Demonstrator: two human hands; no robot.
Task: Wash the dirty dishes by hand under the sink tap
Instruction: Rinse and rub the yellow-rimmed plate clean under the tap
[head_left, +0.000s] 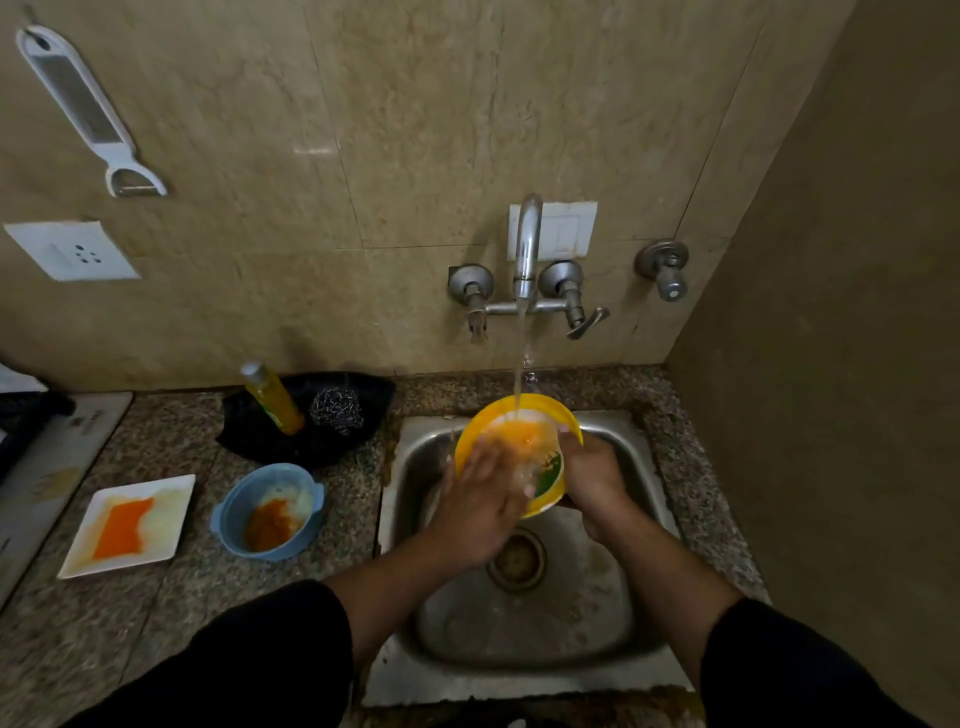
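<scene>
Dim, warm light; wide-angle bending at edges; hands slightly blurred.

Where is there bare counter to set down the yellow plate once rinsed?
Free: the granite counter nearer than the white square plate and blue bowl, and the strip between sink and right wall. Crowded: behind them, the black cloth with bottle and scrubber.

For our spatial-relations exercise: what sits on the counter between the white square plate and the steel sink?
In the head view, a blue bowl smeared with orange residue stands between the white plate and the sink.
</scene>
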